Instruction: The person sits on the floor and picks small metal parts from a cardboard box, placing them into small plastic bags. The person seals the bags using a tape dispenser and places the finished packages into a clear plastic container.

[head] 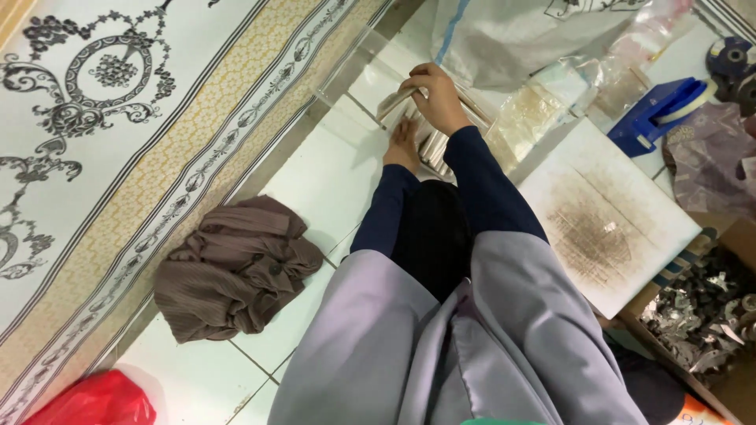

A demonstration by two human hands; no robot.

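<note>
My right hand (pixel 435 96) is closed around a bundle of thin pale sticks (pixel 391 103), lifting them at an angle above the white floor tiles. Just below it, my left hand (pixel 404 145) rests flat on a pile of the same pale sticks (pixel 432 147) lying on the floor. Both arms wear dark blue sleeves and reach forward over my lap. A clear plastic sheet (pixel 354 67) lies beside the hands to the left. How many sticks the right hand holds is hard to tell.
A crumpled brown cloth (pixel 235 266) lies on the tiles at left, near a patterned rug (pixel 110 118). A white sack (pixel 512 35), clear plastic bags (pixel 551 98), a blue tape dispenser (pixel 661 110), a stained white board (pixel 606 216), a box of metal parts (pixel 705 315) and a red bag (pixel 98 400) surround me.
</note>
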